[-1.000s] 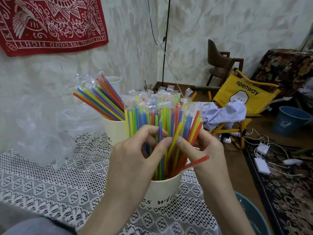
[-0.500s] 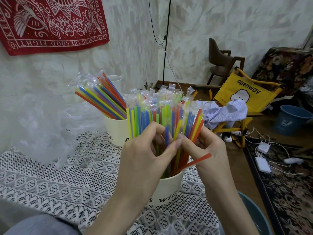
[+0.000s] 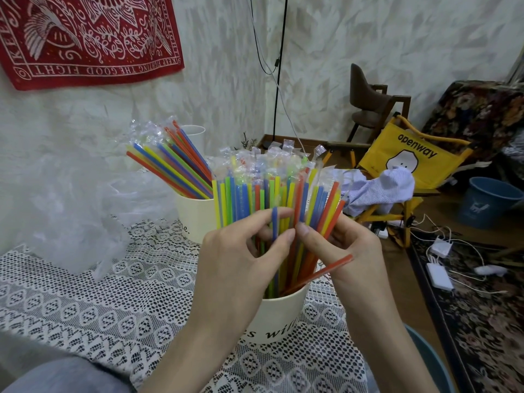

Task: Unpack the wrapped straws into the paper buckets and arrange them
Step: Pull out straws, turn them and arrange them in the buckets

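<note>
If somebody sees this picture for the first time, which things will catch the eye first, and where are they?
First, the dense bunch of bright wrapped straws standing in the near paper bucket at the centre, with the left hand pinching a blue straw and the right hand among the others. Behind it to the left, a second bucket holds straws fanned leftwards. A red patterned cloth hangs on the wall at upper left.

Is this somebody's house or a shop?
Probably a room in somebody's house. A red patterned cloth hangs on the wall, a yellow folding chair has clothes dumped on it, and a flowery rug covers the floor.
</note>
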